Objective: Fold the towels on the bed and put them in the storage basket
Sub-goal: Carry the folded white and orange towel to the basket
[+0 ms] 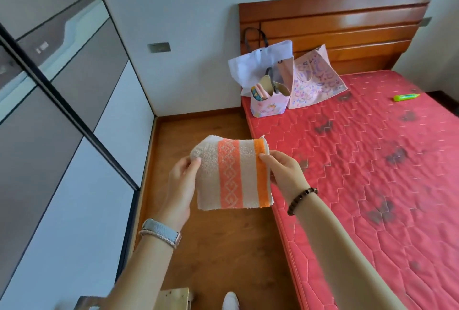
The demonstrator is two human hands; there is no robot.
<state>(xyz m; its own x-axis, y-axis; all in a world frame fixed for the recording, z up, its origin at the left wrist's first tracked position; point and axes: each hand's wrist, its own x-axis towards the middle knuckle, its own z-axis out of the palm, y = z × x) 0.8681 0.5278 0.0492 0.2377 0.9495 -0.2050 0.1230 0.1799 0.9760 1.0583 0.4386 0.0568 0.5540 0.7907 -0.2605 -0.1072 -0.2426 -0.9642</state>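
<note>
A folded cream towel (233, 175) with orange and coral stripes hangs in the air over the wooden floor, just left of the bed's edge. My left hand (181, 185) grips its left edge, thumb on the front. My right hand (283, 170) pinches its right edge at the orange stripe. The storage basket (269, 104), a small pink fabric bin with a few items inside, stands on the bed's near-left corner by the headboard. The red quilted mattress (372, 173) lies to the right.
A white bag (258, 63) and a pink patterned bag (315, 81) lean at the wooden headboard (335, 26) behind the basket. A green tube (406, 97) lies on the mattress. A grey wardrobe (49, 111) fills the left. A small wooden piece (173, 298) sits at the bottom.
</note>
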